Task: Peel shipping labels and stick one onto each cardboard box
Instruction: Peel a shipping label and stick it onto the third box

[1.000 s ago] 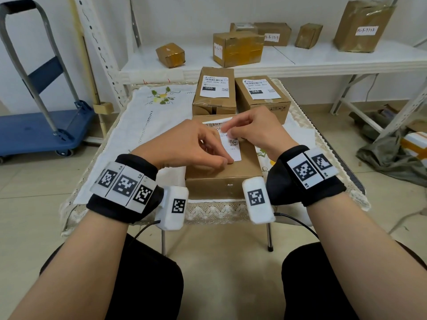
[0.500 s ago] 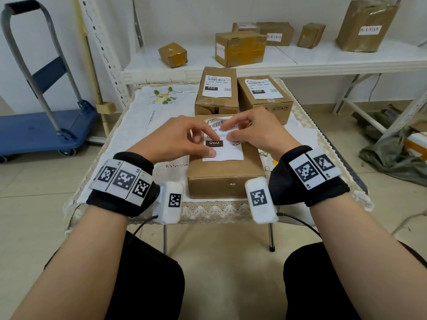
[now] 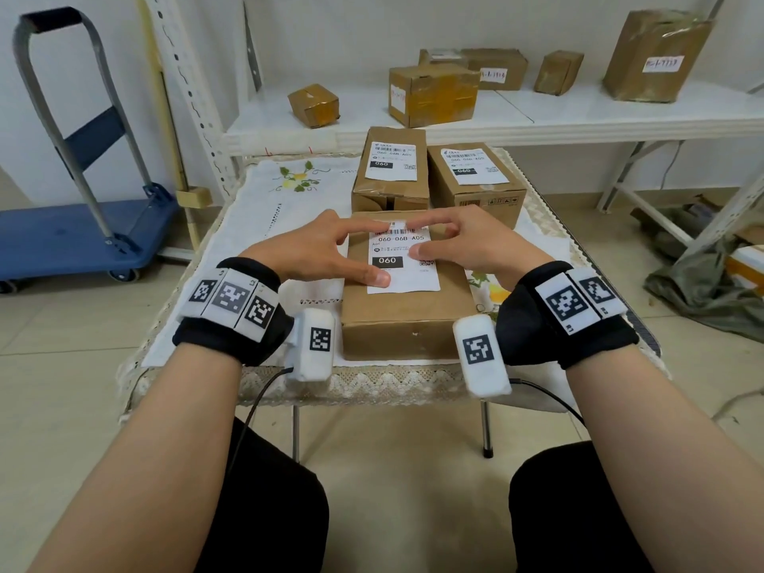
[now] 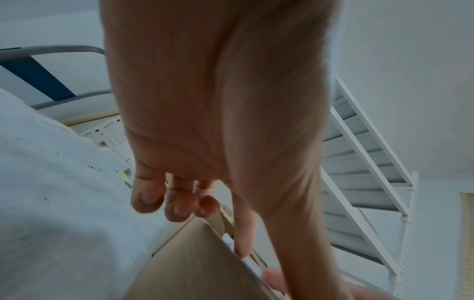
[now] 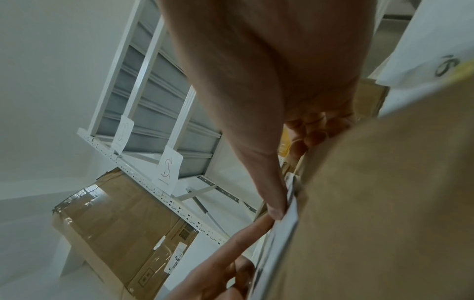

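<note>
A brown cardboard box lies nearest me on the table, with a white shipping label flat on its top. My left hand presses the label with its index finger at the top edge and its thumb at the lower left corner. My right hand presses it with the index finger at the top and the thumb on the right side. Both hands have spread, fairly straight fingers. In the left wrist view a fingertip touches the label's edge on the box. In the right wrist view the thumb lies on the label.
Two labelled boxes stand behind the near one on the embroidered tablecloth. A white shelf behind holds several boxes. A blue trolley stands at the left. Fabric and clutter lie on the floor at the right.
Both hands have slid apart across the label, from bunched over it to spread with index fingers at its top. The label, partly covered before, now shows flat on the box.
</note>
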A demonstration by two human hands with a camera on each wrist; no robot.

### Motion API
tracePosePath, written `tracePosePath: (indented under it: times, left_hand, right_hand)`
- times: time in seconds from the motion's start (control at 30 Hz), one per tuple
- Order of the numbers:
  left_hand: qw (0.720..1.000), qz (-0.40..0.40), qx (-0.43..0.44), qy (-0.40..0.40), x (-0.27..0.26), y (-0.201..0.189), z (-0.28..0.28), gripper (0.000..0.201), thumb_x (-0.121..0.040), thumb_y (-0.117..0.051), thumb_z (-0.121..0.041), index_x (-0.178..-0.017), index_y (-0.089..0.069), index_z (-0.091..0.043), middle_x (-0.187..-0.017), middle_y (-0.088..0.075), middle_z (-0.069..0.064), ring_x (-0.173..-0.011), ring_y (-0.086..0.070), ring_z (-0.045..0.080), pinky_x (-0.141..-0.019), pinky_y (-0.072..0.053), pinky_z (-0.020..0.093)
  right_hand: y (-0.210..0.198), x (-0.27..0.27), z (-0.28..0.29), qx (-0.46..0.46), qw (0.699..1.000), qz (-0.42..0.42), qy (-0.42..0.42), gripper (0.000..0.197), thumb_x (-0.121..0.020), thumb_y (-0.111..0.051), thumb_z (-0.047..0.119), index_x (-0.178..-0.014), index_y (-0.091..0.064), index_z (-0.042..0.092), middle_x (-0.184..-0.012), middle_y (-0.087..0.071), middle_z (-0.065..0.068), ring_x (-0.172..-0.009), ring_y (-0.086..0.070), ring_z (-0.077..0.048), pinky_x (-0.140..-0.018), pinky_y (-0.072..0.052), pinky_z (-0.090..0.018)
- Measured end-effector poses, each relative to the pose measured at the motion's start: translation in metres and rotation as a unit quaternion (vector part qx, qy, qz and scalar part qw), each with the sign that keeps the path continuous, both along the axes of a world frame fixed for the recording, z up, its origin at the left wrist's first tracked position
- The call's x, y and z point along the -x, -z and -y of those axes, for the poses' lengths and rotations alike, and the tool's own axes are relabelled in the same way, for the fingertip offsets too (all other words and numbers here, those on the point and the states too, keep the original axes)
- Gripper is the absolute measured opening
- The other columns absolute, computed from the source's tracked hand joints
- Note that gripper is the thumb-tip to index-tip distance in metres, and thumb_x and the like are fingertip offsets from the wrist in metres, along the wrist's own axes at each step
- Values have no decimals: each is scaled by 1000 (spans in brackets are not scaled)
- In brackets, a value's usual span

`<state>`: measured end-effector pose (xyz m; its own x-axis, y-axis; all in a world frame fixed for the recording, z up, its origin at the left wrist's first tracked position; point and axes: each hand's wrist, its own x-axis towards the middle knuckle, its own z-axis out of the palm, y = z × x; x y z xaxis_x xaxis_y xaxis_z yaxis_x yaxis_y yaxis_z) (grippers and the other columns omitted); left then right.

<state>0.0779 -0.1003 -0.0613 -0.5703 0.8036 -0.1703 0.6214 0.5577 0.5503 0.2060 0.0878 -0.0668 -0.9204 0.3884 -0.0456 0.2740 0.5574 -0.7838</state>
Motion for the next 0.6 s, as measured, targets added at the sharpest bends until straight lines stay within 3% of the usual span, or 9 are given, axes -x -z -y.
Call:
tracePosePath:
  times: [0.07, 0.13, 0.17, 0.23, 0.33, 0.47, 0.6]
  left_hand:
    - [1000, 3, 9, -4, 2, 1, -2, 86, -74, -79, -57, -148, -36, -56, -109, -36, -8, -108, -39, 16, -99, -36, 34]
    - [1000, 11, 18, -10, 4, 1, -3, 90, -73, -80, -57, -150, -32, -55, -117, -36, -4, -113, -38, 17, -106, -36, 37]
    - [1000, 14, 21, -13, 4, 2, -4, 93, -73, -80, -57, -151, -30, -55, -121, -35, -2, -115, -37, 18, -107, -35, 38]
    - [999, 17, 26, -16, 5, 2, -5, 96, -74, -79, -57, -153, -26, -54, -127, -35, 0, -119, -36, 18, -106, -33, 36]
    - [999, 23, 27, -14, 3, 2, -5, 98, -75, -78, -56, -155, -22, -52, -129, -33, 1, -120, -35, 17, -106, -31, 36]
    - [999, 23, 42, -8, 1, 1, -1, 109, -63, -71, -65, -156, -17, -52, -130, -34, 1, -118, -38, 18, -109, -33, 37]
    - [998, 16, 55, 0, 2, 2, 6, 109, -59, -69, -68, -155, -17, -56, -131, -37, 1, -115, -43, 20, -109, -36, 39]
  right_hand:
    - [1, 0, 0, 3, 1000, 15, 1, 49, -90, -79, 27, -136, -65, 28, -110, -67, 3, -93, -65, -7, -66, -49, -7]
    - [5, 1, -2, -11, 999, 48, 4, 56, -87, -79, 40, -140, -60, 38, -129, -55, -6, -114, -62, -22, -91, -51, -23]
    - [5, 0, 0, -22, 998, 62, 8, 58, -88, -77, 45, -142, -56, 41, -132, -45, -5, -119, -56, -25, -100, -48, -31]
    - [3, -5, 6, -35, 997, 69, 16, 60, -92, -72, 46, -148, -49, 42, -126, -30, -2, -116, -43, -20, -111, -36, -35]
    - [0, -13, 9, -45, 996, 70, 10, 64, -94, -68, 47, -152, -43, 41, -124, -25, 0, -114, -33, -16, -110, -31, -32]
    - [-4, -20, 6, -56, 994, 97, -10, 72, -89, -72, 53, -153, -40, 44, -128, -26, 0, -119, -34, -15, -102, -29, -29]
    - [-4, -24, -1, -63, 991, 109, -35, 77, -84, -75, 56, -153, -40, 48, -131, -29, -1, -122, -36, -16, -104, -31, -30]
